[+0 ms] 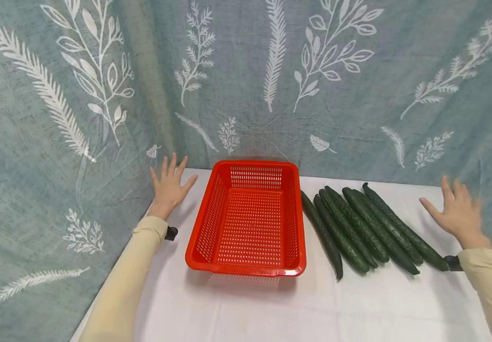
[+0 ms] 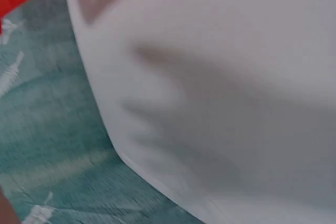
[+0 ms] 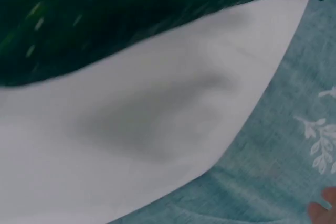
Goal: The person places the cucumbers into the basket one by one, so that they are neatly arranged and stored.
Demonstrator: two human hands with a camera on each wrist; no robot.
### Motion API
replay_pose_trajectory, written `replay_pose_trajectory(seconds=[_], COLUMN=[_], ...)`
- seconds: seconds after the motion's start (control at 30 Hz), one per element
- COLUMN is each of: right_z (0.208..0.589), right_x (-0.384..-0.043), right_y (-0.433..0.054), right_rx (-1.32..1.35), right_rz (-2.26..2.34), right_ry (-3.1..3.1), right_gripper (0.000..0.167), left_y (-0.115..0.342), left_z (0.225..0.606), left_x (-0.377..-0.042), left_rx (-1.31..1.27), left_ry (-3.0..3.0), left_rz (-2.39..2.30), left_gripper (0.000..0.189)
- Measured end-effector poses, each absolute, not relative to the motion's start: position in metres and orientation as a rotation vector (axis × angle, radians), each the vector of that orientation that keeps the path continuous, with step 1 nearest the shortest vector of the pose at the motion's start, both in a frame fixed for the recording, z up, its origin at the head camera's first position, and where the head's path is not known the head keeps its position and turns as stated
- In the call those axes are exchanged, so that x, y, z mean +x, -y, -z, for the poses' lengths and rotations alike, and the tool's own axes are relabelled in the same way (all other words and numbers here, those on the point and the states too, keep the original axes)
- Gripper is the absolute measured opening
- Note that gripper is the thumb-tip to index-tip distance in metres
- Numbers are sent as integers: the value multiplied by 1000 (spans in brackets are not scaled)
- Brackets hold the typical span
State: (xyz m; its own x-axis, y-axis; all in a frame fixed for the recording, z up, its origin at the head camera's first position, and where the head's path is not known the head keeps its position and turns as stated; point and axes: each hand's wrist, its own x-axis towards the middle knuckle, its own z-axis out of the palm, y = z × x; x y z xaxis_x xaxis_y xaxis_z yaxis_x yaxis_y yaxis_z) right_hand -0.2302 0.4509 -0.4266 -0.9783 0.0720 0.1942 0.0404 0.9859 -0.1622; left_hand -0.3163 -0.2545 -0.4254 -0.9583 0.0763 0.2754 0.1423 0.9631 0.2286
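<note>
A red plastic basket (image 1: 250, 271) with perforated walls stands on the white table, and nothing lies inside it. Several dark green cucumbers (image 1: 357, 223) lie side by side at a slant to its right. My left hand (image 1: 170, 187) is held with fingers spread, left of the basket and apart from it. On the other side, my right hand (image 1: 459, 211) is raised with spread fingers to the right of the cucumbers, holding nothing. One cucumber (image 3: 131, 19) crosses the top of the right wrist view, above the shadow of that hand.
The white tabletop (image 1: 246, 313) extends in front of the basket. A grey-green curtain (image 1: 246, 85) with white leaf prints hangs behind the table and along its left and right sides. Dark wrist devices (image 1: 171, 233) show at both cuffs.
</note>
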Motion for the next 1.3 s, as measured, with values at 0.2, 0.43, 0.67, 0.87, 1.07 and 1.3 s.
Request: replay_pose_trajectory(seconds=[0.2, 0.43, 0.67, 0.87, 1.07, 1.3], right_z=[430, 430, 429, 431, 436, 442], right_x=[-235, -239, -239, -238, -236, -233], right_y=[-442, -429, -419, -413, -409, -403], right_rx=[9, 24, 76, 126, 187, 252], right_rz=[-219, -327, -367, -394, -406, -460], right_ry=[2972, 3028, 3104, 3122, 3131, 3147], right_gripper=[92, 94, 89, 84, 74, 67], left_y=[240, 227, 222, 220, 219, 215], left_z=[419, 417, 421, 426, 432, 437], left_x=[-315, -311, -308, -303, -298, -292], left_rx=[-257, -309, -335, -359, -363, -432], left_ry=[2902, 2939, 2968, 2937, 2909, 2853], left_rz=[496, 651, 918, 1146, 1242, 1339], left_gripper=[74, 75, 77, 77, 77, 72])
